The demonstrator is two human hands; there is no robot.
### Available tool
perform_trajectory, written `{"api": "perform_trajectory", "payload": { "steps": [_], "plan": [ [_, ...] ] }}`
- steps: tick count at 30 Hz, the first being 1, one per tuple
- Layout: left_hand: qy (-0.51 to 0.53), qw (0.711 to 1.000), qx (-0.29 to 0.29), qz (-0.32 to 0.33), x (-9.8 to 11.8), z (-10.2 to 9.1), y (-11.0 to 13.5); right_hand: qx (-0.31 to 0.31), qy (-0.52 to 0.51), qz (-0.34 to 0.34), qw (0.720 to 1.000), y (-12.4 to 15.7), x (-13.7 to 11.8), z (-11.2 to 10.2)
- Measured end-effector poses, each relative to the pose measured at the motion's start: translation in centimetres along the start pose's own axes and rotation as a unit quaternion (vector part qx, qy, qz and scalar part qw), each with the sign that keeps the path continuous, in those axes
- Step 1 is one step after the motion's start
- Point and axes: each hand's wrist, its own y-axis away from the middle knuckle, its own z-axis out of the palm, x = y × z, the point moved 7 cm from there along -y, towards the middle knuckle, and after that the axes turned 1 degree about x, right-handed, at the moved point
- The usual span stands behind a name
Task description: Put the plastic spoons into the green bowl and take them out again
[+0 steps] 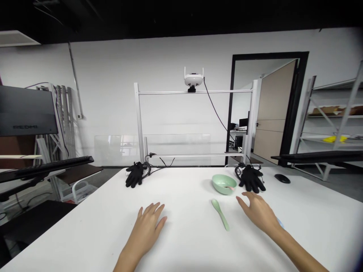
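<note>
A green bowl [219,186] stands right of the middle on the white table, with a small pinkish thing [230,188] in it whose kind I cannot make out. In front of the bowl lies a green spoon [221,216], its handle pointing toward me. My right hand [256,209] is to the right of the spoon, fingers apart and holding nothing, nearest the bowl. A light blue piece of something [280,223] peeks out from behind my right wrist, mostly hidden. My left hand [147,228] is over the left part of the table, fingers spread, with nothing in it.
Black gloves with cables lie at the back left [135,174] and back right [251,179] of the table. A black mouse [282,178] rests near the right glove. Behind the table rises a metal frame [195,155] carrying a white camera-like device [193,79].
</note>
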Motion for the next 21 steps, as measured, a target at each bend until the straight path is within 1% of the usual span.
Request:
{"api": "perform_trajectory", "payload": {
  "steps": [4, 7, 10, 14, 21],
  "plan": [
    [-0.002, 1.0, 0.001, 0.002, 0.0, 0.1, 0.1, 0.003, -0.009, -0.02, 1.0, 2.8, 0.5, 0.7],
    [-0.005, 1.0, 0.001, 0.003, 0.1, 0.1, 0.0, -0.001, -0.017, -0.014, 1.0, 4.5, 1.1, 1.3],
    [-0.004, 1.0, 0.004, 0.005, 0.2, 0.1, 0.0, -0.006, -0.022, -0.003, 1.0, 5.7, 1.5, 1.8],
    [0.003, 1.0, 0.016, 0.01, 0.2, 0.1, -0.1, -0.005, -0.02, -0.003, 1.0, 6.0, 1.7, 2.0],
    [0.006, 1.0, 0.022, 0.011, 0.1, 0.1, -0.2, 0.007, -0.015, -0.011, 1.0, 5.3, 1.8, 1.8]
  ]
}}
